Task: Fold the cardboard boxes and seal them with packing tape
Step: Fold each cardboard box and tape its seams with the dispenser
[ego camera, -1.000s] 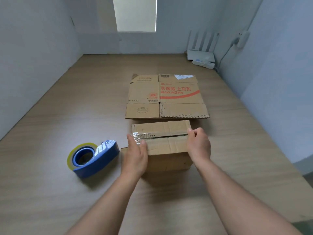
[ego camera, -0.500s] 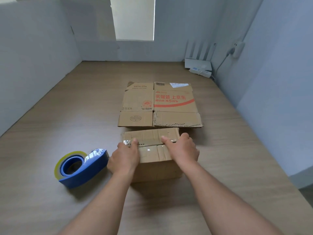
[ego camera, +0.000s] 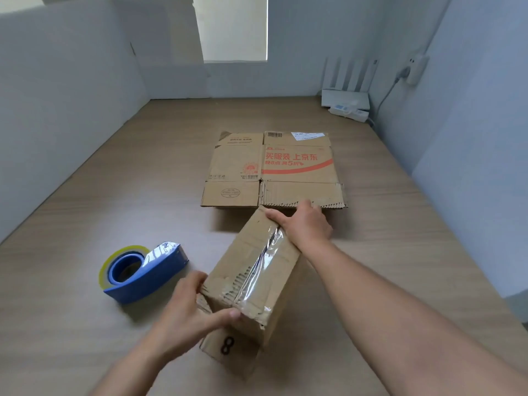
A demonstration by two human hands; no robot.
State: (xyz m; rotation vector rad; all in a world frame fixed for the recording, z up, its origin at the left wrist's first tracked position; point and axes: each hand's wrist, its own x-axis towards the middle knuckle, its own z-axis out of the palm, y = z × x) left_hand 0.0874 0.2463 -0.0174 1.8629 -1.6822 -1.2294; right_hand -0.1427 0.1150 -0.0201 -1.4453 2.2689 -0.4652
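Observation:
A small brown cardboard box (ego camera: 245, 261) sits on the wooden table, turned at an angle, with clear tape along its top seam and a black 8 on its near side. My left hand (ego camera: 191, 304) grips the box's near left corner, thumb across the near edge. My right hand (ego camera: 304, 224) holds the far end, fingers curled over it. A blue tape dispenser (ego camera: 143, 270) with a yellowish roll lies just left of the box. A flattened printed cardboard box (ego camera: 271, 170) lies beyond, touching nothing I hold.
Grey walls close in the table (ego camera: 85, 212) on the left, back and right. A white router (ego camera: 345, 94) and a power strip (ego camera: 350, 112) sit in the far right corner, with a cable up to a wall plug.
The small box has been swung round from square-on to a diagonal. My left hand moved to its near corner, my right hand to its far end. The view also shifted.

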